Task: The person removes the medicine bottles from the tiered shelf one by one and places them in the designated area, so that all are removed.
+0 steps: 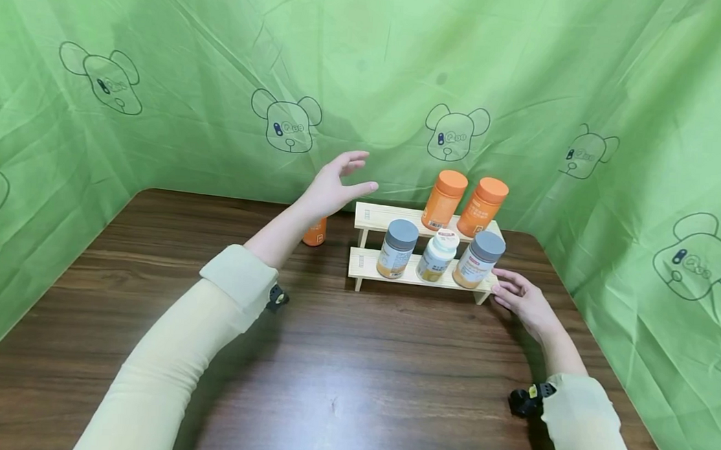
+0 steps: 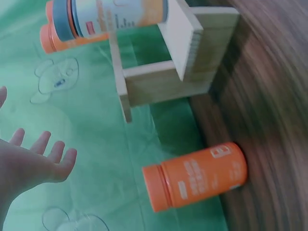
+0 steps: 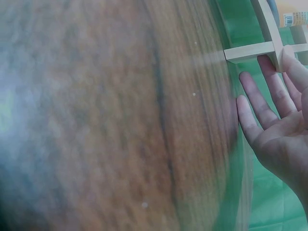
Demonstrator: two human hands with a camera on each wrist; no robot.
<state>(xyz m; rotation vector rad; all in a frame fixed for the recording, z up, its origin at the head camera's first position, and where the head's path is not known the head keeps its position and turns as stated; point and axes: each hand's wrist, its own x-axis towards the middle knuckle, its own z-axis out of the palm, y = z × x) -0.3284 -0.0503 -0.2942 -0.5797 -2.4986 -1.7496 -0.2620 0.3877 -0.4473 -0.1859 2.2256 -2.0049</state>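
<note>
A two-tier wooden rack (image 1: 373, 215) holds several supplement bottles. Two orange bottles (image 1: 444, 201) stand on its upper tier. The lower tier bears two grey-capped bottles (image 1: 396, 251) with a white bottle (image 1: 436, 257) between them. My right hand (image 1: 525, 305) is at the rack's right end, thumb and fingers on either side of the lower board's end (image 3: 276, 48). My left hand (image 1: 337, 186) hovers left of the upper tier, fingers spread and holding nothing. Below it another orange bottle (image 2: 199, 179) stands on the table, partly hidden by the left forearm in the head view.
The dark wood table (image 1: 339, 368) reaches back to a green cloth (image 1: 370, 60) with printed bear outlines, which also hangs along both sides. Each wrist wears a small black camera, such as the right wrist camera (image 1: 526, 402).
</note>
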